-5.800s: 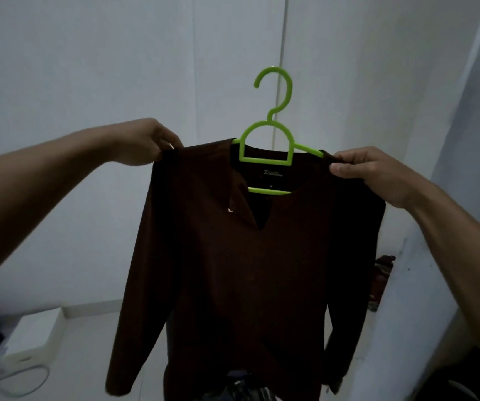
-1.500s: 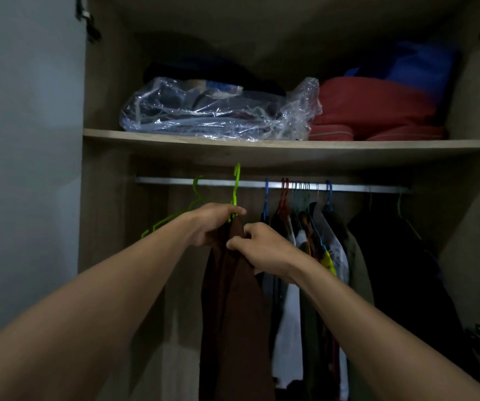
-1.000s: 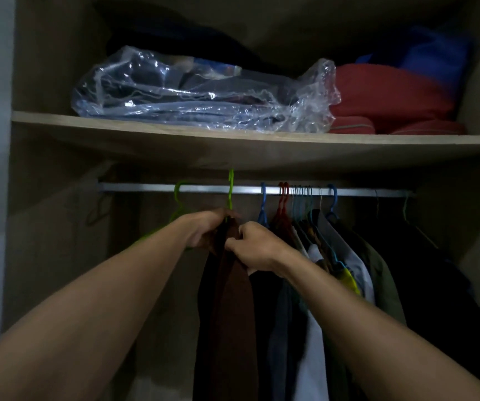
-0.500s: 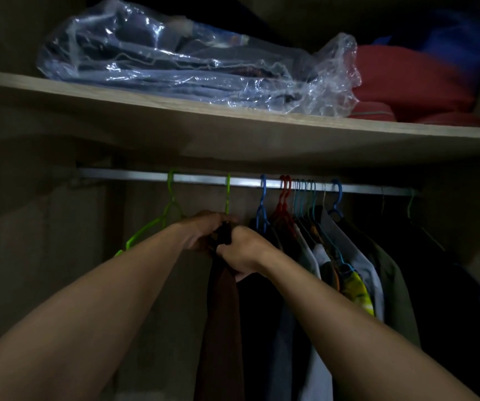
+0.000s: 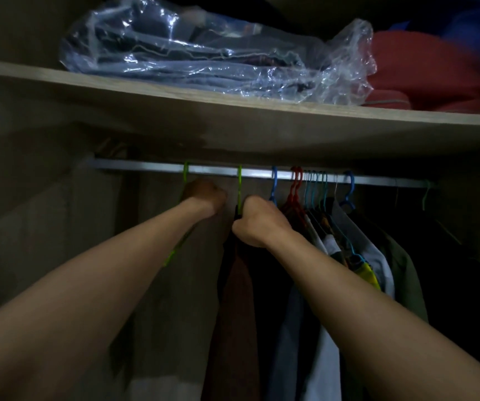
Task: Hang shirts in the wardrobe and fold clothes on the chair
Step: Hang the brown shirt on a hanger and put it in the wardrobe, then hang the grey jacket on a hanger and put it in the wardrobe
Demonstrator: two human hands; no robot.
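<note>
Under the rail (image 5: 218,170), brown shirt (image 5: 237,314) hanging below gripping right hand (image 5: 259,221), left hand (image 5: 204,195) unclear

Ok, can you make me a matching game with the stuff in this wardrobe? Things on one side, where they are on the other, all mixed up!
Things
1. plastic bag
2. brown shirt
3. red bedding
4. red hangers

Places
A. hanging down, top gripped by the right hand
B. on the shelf, right end
C. hooked on the rail, to the right of the right hand
D. on the shelf, left part

Pairs: 1-D, 2-A, 3-B, 4-C
</note>
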